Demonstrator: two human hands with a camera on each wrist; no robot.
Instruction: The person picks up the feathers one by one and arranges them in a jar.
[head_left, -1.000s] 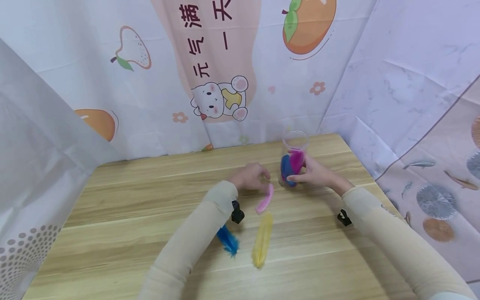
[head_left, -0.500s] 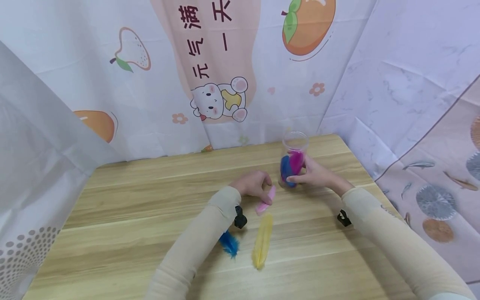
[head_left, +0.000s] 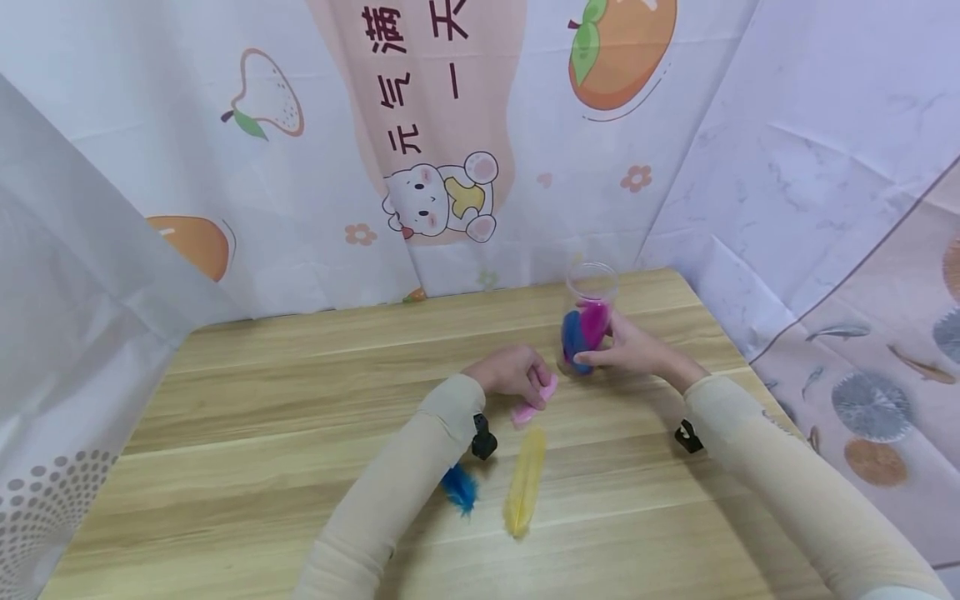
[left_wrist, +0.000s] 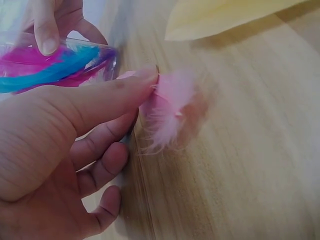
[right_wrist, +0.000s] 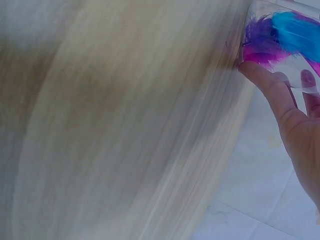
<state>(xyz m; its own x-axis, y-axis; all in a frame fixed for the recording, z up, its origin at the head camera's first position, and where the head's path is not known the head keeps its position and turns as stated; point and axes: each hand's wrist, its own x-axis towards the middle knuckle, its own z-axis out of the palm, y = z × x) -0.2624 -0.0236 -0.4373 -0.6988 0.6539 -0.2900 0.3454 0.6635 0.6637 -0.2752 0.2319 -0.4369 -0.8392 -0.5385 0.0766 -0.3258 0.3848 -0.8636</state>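
Between thumb and forefinger my left hand (head_left: pixel 513 372) pinches a pink feather (left_wrist: pixel 172 102); its fluffy end shows in the left wrist view, close to the wood. My right hand (head_left: pixel 632 343) is curled round the lower part of a clear plastic cup (head_left: pixel 592 282) that stands upright on the table. Blue, magenta and purple feathers (right_wrist: pixel 300 37) lie inside the cup. A yellow feather (head_left: pixel 525 483) rests on the table just in front of the left hand. Partly hidden by the left sleeve is a blue feather (head_left: pixel 459 488).
The wooden table (head_left: pixel 285 400) ends at a back edge against a printed curtain (head_left: pixel 300 208). More curtain hangs along the right side. A black wrist camera (head_left: pixel 483 437) sits under the left cuff.
My left hand has moved slightly down and right onto the pink feather and now pinches it. The right hand stays on the cup.
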